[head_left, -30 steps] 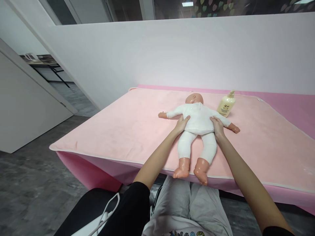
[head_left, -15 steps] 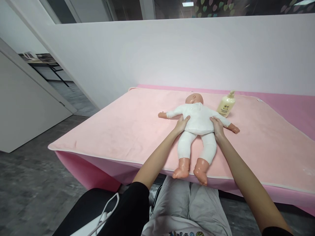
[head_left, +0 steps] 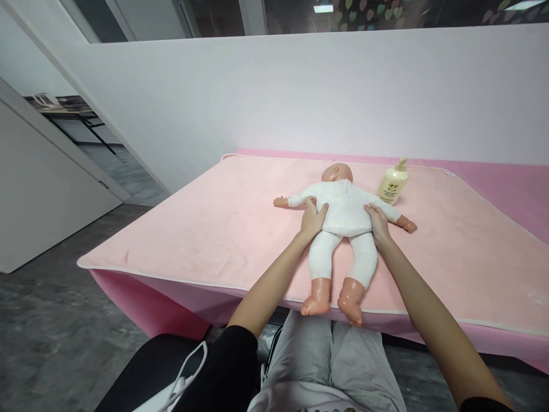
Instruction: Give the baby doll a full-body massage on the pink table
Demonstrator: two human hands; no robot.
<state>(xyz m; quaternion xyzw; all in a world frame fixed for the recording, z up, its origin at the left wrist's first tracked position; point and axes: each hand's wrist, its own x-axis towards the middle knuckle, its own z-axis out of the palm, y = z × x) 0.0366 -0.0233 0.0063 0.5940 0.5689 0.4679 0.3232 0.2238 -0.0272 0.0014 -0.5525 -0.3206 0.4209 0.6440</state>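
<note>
A baby doll (head_left: 346, 206) in a white suit lies on its back on a pink padded mat (head_left: 184, 229), arms spread and feet at the near edge. My left hand (head_left: 313, 220) is at the doll's side, at the left of the picture, its thumb on the torso and its other fingers along the flank below the arm. On the opposite flank my right hand (head_left: 377, 222) grips the waist, thumb on top, with most of its fingers hidden. A pale yellow pump bottle (head_left: 392, 183) stands just beyond the doll's arm at the right.
Behind the mat rises a white wall (head_left: 274, 91) with a window above. A pink cloth (head_left: 510, 189) covers the table under the mat. My legs in grey trousers (head_left: 309, 355) are against the near edge. White cable (head_left: 193, 366) hangs by my left elbow.
My left hand has shifted slightly, and its fingers now show more beside the doll's flank. The right hand keeps its place. The whole view has moved a little.
</note>
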